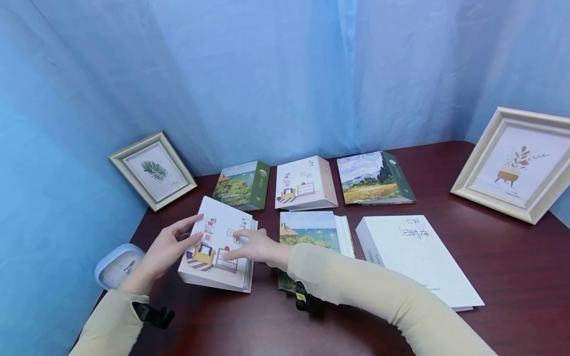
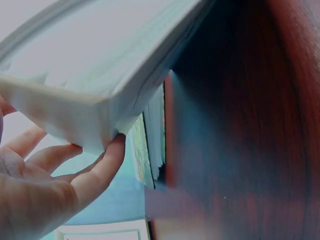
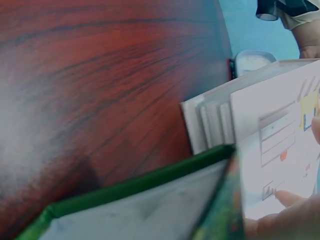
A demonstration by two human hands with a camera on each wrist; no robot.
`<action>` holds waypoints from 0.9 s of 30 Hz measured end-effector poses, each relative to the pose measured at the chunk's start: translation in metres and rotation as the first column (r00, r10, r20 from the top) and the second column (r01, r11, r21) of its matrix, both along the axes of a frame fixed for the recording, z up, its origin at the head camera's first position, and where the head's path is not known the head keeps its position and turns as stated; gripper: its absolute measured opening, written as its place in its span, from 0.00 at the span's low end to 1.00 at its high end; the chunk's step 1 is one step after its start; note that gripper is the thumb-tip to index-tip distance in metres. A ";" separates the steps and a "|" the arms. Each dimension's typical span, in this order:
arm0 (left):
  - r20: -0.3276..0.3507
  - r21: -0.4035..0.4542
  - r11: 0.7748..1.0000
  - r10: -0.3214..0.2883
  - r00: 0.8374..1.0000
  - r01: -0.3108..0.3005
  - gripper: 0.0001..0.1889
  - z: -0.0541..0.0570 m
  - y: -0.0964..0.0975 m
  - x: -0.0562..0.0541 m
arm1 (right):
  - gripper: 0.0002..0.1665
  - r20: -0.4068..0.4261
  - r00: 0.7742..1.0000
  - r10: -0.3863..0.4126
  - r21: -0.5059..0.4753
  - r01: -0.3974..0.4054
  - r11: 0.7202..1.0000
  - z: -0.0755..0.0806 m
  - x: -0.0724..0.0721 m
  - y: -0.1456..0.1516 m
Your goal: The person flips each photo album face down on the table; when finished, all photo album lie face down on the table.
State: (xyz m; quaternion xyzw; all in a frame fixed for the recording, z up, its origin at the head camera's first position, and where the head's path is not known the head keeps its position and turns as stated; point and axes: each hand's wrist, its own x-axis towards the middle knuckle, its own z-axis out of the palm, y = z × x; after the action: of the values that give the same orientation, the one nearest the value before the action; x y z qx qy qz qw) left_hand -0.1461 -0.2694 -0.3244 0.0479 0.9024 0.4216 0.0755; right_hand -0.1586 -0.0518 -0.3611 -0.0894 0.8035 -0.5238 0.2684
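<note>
A white photo album [image 1: 224, 215] with a drawn yellow armchair and dresser on its cover lies at the left front, turned askew. My left hand [image 1: 165, 247] holds its spine side, the thumb over the cover; in the left wrist view, fingertips meet the spine's corner [image 2: 102, 117]. My right hand [image 1: 260, 247] reaches across from the right, with spread fingertips resting on the cover. Page edges [image 3: 215, 125] show along the album's open side in the right wrist view. Beneath my right forearm is a seaside-painting album [image 1: 311, 225], partly hidden by the sleeve.
Behind stand a green-spined album [image 1: 240, 183], another white album [image 1: 303, 183] and a landscape-painting album [image 1: 371, 178]. A large white album [image 1: 418, 257] lies right. Picture frames [image 1: 153, 170] stand at both sides, and a pale blue clock [image 1: 118, 264] sits by my left wrist.
</note>
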 end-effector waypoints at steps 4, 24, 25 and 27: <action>-0.015 0.012 1.000 -0.008 1.000 0.008 0.29 0.005 0.004 0.000 | 0.41 0.014 0.999 0.041 -0.028 -0.041 0.999 0.005 -0.001 0.003; -0.096 0.172 0.982 -0.066 0.993 0.082 0.26 0.011 0.030 0.005 | 0.54 0.233 0.972 0.029 -0.386 0.065 0.920 0.021 -0.001 0.019; -0.092 0.184 0.979 -0.068 0.993 0.084 0.26 0.011 0.031 0.005 | 0.54 0.235 0.972 0.026 -0.391 0.070 0.918 0.021 -0.001 0.019; -0.081 0.203 0.975 -0.076 0.994 0.091 0.26 0.009 0.031 0.006 | 0.53 0.238 0.971 0.026 -0.400 0.074 0.913 0.020 -0.002 0.020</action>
State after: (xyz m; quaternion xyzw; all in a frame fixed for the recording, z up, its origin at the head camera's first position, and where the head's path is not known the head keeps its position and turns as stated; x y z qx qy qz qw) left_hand -0.1405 -0.2384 -0.3151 0.1089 0.8531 0.5073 0.0548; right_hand -0.1602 -0.0320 -0.3411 -0.0698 0.6402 -0.6894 0.3316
